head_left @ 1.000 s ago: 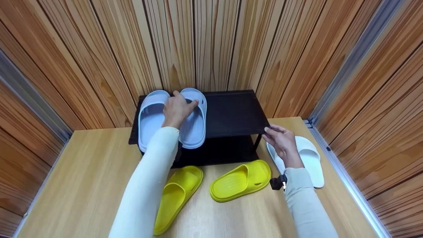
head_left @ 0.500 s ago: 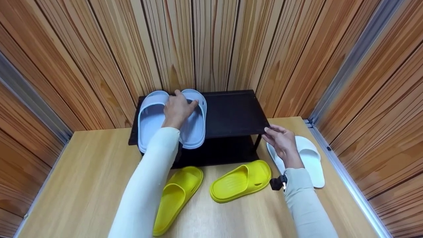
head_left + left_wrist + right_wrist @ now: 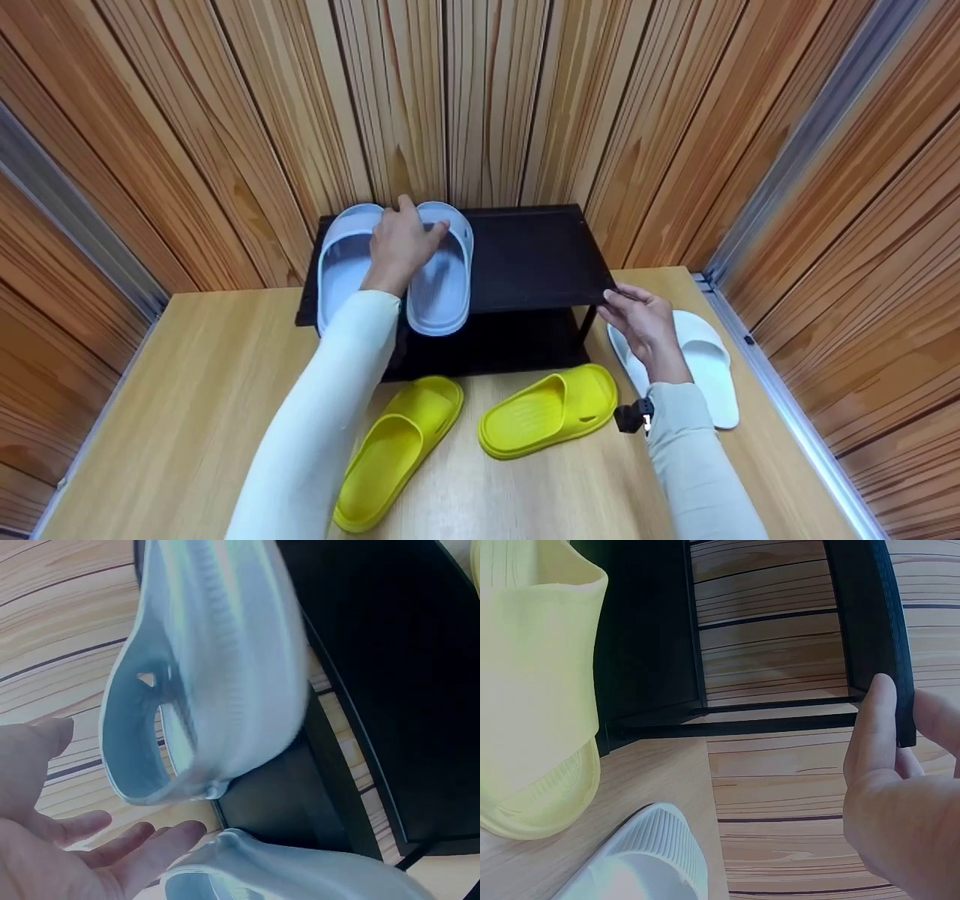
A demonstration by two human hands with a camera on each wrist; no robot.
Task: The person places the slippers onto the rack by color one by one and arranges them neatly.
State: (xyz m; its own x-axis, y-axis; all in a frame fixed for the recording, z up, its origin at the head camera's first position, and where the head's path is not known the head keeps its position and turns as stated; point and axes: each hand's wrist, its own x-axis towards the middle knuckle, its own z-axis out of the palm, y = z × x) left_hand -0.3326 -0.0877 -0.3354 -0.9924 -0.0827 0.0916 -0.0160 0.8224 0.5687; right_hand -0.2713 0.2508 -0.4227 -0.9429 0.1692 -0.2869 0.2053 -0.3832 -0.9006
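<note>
Two light blue slippers, the left one (image 3: 343,259) and the right one (image 3: 441,296), lie side by side on the top shelf of a black shoe rack (image 3: 536,259), toes to the wall. My left hand (image 3: 401,244) is over the gap between them, thumb out over the right slipper's strap. In the left wrist view the fingers of that hand (image 3: 90,847) are loosely extended beside the slippers and grip neither. At the rack's front right corner, my right hand (image 3: 643,322) pinches the shelf edge (image 3: 889,637) between thumb and fingers, as the right wrist view shows.
On the floor before the rack lie two yellow slippers, one at left (image 3: 397,454) and one at right (image 3: 551,412). White slippers (image 3: 709,367) lie right of the rack, partly behind my right hand. Wood-patterned walls (image 3: 480,105) enclose the back and sides.
My left hand has shifted slightly up and left over the light blue slippers, its forearm swinging left. The right hand keeps its hold on the rack's corner.
</note>
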